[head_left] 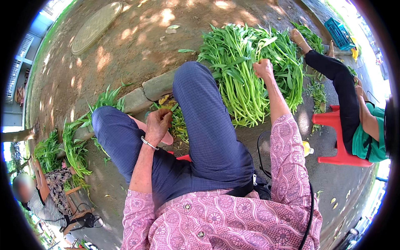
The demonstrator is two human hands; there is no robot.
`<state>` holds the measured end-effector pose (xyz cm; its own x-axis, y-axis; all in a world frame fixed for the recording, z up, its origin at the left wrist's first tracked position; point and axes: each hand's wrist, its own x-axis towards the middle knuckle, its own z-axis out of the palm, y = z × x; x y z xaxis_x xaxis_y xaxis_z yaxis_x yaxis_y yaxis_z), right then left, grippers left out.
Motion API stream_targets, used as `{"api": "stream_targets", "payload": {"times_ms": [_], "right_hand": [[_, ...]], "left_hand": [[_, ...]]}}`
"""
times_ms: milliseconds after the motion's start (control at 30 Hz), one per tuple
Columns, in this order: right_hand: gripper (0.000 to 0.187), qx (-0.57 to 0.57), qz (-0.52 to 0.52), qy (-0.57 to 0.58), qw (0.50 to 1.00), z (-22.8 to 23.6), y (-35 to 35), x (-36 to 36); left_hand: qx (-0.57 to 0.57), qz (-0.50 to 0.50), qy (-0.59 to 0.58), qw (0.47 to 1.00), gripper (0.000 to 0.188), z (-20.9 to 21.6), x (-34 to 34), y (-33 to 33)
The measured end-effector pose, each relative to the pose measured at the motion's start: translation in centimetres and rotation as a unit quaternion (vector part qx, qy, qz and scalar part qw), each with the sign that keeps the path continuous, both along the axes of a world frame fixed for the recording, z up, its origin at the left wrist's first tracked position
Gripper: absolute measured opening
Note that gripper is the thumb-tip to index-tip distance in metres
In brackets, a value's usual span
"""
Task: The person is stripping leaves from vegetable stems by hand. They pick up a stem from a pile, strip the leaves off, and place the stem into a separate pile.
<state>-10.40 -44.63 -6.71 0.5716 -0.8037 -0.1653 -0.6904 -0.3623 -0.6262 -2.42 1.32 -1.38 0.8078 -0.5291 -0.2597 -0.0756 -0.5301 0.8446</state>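
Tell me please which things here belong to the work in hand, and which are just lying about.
Seem to belong:
heap of long-stemmed greens, at the right hand
yellowish leaf scraps, near the left hand

Apparently just lying about:
teal crate
big round cover
pale fallen leaf

The person wears a pink shirt (233,223) patterned with wavy bands, dots and round flowers, its sleeves (288,154) in the same print, with small ornate buttons (201,234) down the front. The trousers (208,110) are dark blue with a fine check. A silver-coloured bangle (148,143) circles the left wrist (152,138), and a black cable (311,212) runs over the shirt's right side.
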Motion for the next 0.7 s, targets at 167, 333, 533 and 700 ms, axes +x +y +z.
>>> {"api": "stream_targets", "payload": {"times_ms": [167,333,533,700], "right_hand": [[0.021,-0.012,0.024,0.036,0.999,-2.9,2.1,-1.9],[0.021,-0.115,-0.003,-0.006,0.993,-4.6,3.4,-2.3],[0.020,-0.154,0.004,0.033,0.988,-3.5,4.3,-0.6],[0.020,-0.131,0.012,0.095,0.987,-3.9,4.9,0.0]], "left_hand": [[-0.009,-0.009,0.008,1.000,0.018,0.6,0.0,0.2],[-0.002,-0.016,0.000,1.000,0.019,0.2,0.0,-0.1],[0.001,-0.004,-0.020,1.000,0.018,1.1,-0.2,-0.2],[-0.064,-0.014,-0.228,0.971,0.010,4.1,-2.2,-1.3]]}}
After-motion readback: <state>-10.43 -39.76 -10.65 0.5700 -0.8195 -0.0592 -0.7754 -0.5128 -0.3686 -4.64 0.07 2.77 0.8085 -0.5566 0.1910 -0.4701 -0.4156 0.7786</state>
